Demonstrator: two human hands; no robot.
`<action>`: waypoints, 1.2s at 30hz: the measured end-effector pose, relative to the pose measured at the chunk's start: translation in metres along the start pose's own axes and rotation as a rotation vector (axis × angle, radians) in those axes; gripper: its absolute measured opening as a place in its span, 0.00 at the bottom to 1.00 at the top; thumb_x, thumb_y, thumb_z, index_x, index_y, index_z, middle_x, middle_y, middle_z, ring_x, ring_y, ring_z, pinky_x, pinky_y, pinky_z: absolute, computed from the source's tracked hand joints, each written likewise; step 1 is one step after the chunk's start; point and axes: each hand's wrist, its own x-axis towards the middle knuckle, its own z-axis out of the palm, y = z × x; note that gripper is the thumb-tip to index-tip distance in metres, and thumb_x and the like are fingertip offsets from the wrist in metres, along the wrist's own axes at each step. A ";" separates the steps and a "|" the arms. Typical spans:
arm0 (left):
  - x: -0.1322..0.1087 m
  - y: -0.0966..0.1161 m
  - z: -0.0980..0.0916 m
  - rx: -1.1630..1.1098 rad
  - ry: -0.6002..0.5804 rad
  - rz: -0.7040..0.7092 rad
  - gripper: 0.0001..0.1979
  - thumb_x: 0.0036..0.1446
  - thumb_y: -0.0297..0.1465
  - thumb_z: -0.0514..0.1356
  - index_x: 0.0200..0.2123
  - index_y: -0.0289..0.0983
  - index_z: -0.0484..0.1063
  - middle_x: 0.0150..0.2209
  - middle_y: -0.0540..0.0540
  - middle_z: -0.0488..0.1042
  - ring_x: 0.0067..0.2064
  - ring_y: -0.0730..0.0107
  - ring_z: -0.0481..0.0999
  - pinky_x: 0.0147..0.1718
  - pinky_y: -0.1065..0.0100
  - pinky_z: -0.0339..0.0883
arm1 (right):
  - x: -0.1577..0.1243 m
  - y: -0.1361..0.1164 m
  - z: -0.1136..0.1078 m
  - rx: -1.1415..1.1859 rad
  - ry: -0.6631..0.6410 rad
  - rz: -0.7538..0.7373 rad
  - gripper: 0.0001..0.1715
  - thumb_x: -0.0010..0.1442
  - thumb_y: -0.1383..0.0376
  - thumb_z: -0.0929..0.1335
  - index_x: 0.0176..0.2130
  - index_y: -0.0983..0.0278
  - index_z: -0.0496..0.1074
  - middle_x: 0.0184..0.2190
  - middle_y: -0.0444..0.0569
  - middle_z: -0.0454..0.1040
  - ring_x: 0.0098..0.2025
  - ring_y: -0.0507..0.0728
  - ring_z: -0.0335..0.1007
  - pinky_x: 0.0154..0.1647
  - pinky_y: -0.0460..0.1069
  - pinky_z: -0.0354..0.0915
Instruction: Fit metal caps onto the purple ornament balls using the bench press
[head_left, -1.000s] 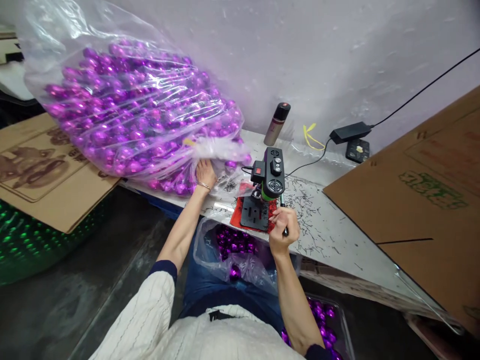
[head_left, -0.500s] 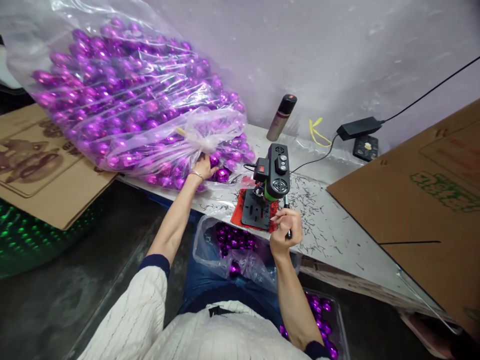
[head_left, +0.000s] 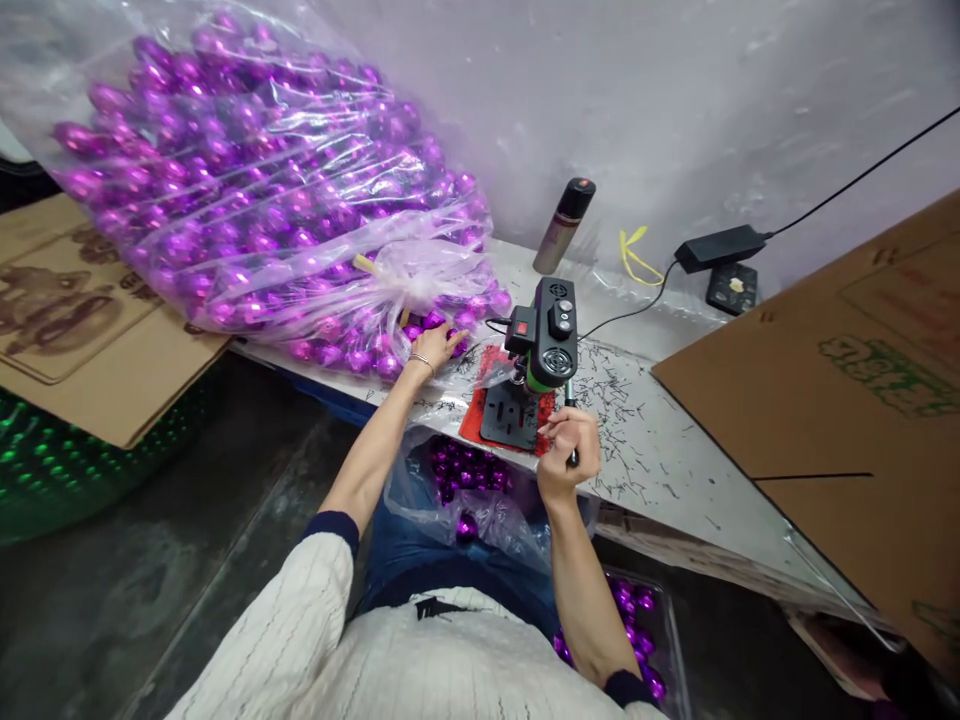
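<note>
A big clear plastic bag (head_left: 247,170) full of shiny purple balls lies on the left of the white bench (head_left: 675,450). My left hand (head_left: 433,345) reaches into the bag's open mouth, fingers curled over loose purple balls (head_left: 435,320); whether it holds one is hidden. My right hand (head_left: 568,450) is closed round the handle of a small black bench drill (head_left: 551,345). The drill stands on a black base plate (head_left: 510,415) over a red mat.
A spray can (head_left: 564,225) stands by the wall, with a power adapter (head_left: 720,248) and cable to its right. A cardboard sheet (head_left: 847,400) leans at right, another (head_left: 82,320) lies at left. A bag of purple balls (head_left: 469,480) rests in my lap. Shavings litter the bench.
My left hand has moved right along the bag's mouth, from under the plastic to the loose balls near the drill. My right hand has stayed on the drill handle.
</note>
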 end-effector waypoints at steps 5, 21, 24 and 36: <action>0.001 -0.002 0.010 -0.297 -0.038 0.035 0.31 0.60 0.46 0.67 0.60 0.33 0.71 0.51 0.36 0.80 0.52 0.50 0.79 0.50 0.63 0.70 | 0.001 -0.001 0.000 -0.007 0.000 -0.006 0.17 0.70 0.68 0.62 0.28 0.61 0.67 0.27 0.43 0.70 0.28 0.51 0.71 0.30 0.49 0.66; -0.115 0.011 0.072 -1.363 -0.113 -0.051 0.30 0.66 0.52 0.59 0.65 0.43 0.66 0.53 0.40 0.79 0.49 0.60 0.83 0.45 0.60 0.80 | 0.009 -0.009 -0.001 -0.018 -0.023 -0.036 0.16 0.70 0.68 0.61 0.29 0.60 0.66 0.27 0.43 0.70 0.30 0.52 0.71 0.31 0.49 0.64; -0.117 0.026 0.097 -1.271 -0.048 0.013 0.31 0.62 0.48 0.65 0.62 0.39 0.69 0.57 0.38 0.78 0.55 0.56 0.80 0.53 0.57 0.77 | 0.011 -0.010 -0.004 -0.050 -0.052 -0.054 0.16 0.70 0.69 0.61 0.29 0.60 0.66 0.27 0.44 0.71 0.31 0.52 0.71 0.32 0.50 0.65; -0.113 0.036 0.121 -0.686 0.239 0.402 0.31 0.59 0.48 0.67 0.60 0.38 0.71 0.56 0.36 0.78 0.59 0.49 0.77 0.59 0.49 0.69 | 0.011 -0.012 -0.007 -0.062 -0.072 -0.065 0.15 0.68 0.69 0.61 0.29 0.60 0.67 0.27 0.44 0.72 0.32 0.53 0.72 0.34 0.50 0.67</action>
